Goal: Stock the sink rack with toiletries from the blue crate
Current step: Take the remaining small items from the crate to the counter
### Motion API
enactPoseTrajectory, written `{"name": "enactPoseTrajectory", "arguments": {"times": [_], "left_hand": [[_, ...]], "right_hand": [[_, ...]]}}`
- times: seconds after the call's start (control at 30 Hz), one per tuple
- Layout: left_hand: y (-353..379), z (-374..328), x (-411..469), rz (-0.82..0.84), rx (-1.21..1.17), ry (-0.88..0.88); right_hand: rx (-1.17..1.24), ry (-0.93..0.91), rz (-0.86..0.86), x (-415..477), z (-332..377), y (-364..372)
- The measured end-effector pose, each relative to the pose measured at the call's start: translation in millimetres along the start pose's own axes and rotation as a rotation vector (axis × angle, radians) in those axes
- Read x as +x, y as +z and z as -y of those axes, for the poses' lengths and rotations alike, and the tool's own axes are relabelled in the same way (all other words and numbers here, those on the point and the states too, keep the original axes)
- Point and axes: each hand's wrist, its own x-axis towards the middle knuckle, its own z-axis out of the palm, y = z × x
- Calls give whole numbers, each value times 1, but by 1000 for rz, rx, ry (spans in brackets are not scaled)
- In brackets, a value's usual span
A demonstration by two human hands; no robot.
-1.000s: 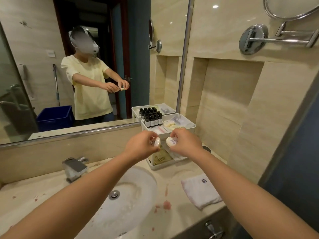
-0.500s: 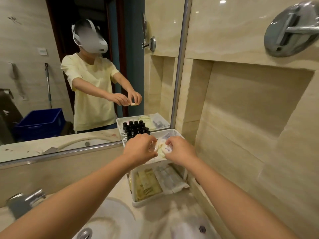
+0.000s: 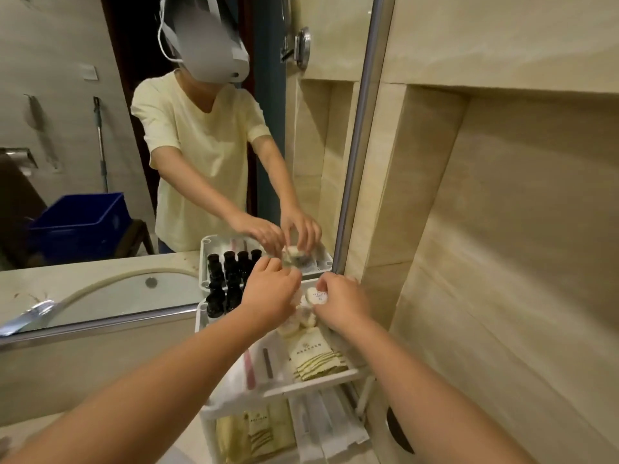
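1. White plastic rack (image 3: 311, 383), two tiers, stands on the counter in the corner, with its back against the mirror (image 3: 100, 162) and the tiled wall just to its right.
2. Right hand (image 3: 338, 304) is over the top tier's back right. Thumb and fingertips pinch a round white soap (image 3: 317, 296), label facing up.
3. Left hand (image 3: 271, 294) is just beside it, fingers curled down onto the soap pile (image 3: 303, 318). Fingertips are hidden, so I cannot tell if it holds anything.
4. Soap pile sits mid-tier on the top level, directly under both hands. The held soap is at the pile's upper edge, touching or nearly touching it.
5. Also on the top tier: dark bottles (image 3: 214, 304) upright in rows at back left, a pink toothbrush packet (image 3: 249, 366) at front left, and beige sachets (image 3: 315, 358) at front right.
6. Lower tier: more sachets (image 3: 258, 433) on the left, white packets (image 3: 321, 426) on the right.
7. Blue crate (image 3: 80, 226) shows only as a reflection in the mirror, behind the person and well apart from the rack.
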Motion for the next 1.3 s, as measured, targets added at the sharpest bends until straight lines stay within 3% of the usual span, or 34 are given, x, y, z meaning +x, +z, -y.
{"name": "enactPoseTrajectory", "arguments": {"times": [0.43,1.0,1.3], "left_hand": [[27,4,15,84,151,71],[34,8,6,65,203,184],[10,-4,-10,77,248,98]], "right_hand": [[-100,-100,17,31,4,31],[-240,-158,73,17,3,27],[-205,-189,47,0,-3,17]]}}
